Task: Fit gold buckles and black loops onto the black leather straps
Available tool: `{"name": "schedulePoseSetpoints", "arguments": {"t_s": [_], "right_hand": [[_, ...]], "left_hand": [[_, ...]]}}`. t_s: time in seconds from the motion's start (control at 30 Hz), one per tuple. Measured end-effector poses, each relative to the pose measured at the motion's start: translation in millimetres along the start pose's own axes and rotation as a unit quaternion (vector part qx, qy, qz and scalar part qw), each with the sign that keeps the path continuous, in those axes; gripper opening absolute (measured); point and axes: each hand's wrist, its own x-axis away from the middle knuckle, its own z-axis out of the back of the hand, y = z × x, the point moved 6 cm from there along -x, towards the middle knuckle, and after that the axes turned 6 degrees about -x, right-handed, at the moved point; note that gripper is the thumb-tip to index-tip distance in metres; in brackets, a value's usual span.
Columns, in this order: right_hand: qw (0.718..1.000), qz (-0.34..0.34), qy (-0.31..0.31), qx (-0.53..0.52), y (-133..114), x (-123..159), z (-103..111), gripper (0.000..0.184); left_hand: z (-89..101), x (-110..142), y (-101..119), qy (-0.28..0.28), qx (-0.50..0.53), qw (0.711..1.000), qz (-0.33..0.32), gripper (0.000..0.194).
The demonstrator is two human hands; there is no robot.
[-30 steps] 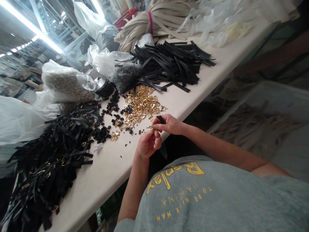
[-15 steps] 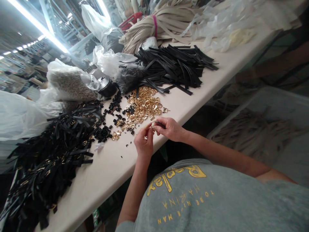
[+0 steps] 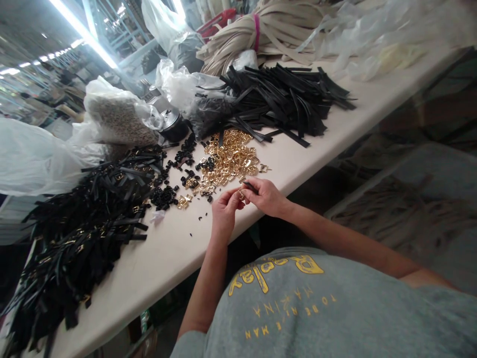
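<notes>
My left hand (image 3: 224,213) is closed in a pinch on a small gold buckle (image 3: 242,195) at the table's front edge. Against it, my right hand (image 3: 269,198) grips a short black strap (image 3: 251,187) between thumb and fingers. The fingertips of both hands meet around the buckle and partly hide it. Just beyond them lies a heap of gold buckles (image 3: 233,158), with one buckle (image 3: 265,168) apart on its right. Small black loops (image 3: 164,198) are piled to the left of the heap.
Black straps with buckles (image 3: 112,204) cover the table's left. Loose black straps (image 3: 283,99) lie behind the buckles. A dark tin (image 3: 174,124), filled plastic bags (image 3: 117,112) and a beige strap bundle (image 3: 231,42) line the back. The table edge (image 3: 179,288) runs diagonally.
The view has shifted a little, so the table's things appear further right. My hands stay together at the buckle, with the fingers slightly turned and more of the black strap showing.
</notes>
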Motion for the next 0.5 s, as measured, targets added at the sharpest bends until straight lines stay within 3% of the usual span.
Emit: {"name": "schedulePoseSetpoints", "arguments": {"t_s": [0.2,0.37,0.5], "right_hand": [[0.998,0.000,-0.010,-0.058,3,-3,-3,0.018],[0.978,-0.073,-0.060,-0.185,17,-2,-9,0.032],[0.958,-0.107,-0.123,-0.235,19,-3,-9,0.036]], "left_hand": [[9.0,-1,3,0.008,-0.061,0.997,-0.040,0.026],[11.4,2,9,-0.012,-0.137,0.987,-0.084,0.024],[10.4,4,7,-0.052,-0.097,0.991,-0.081,0.031]]}}
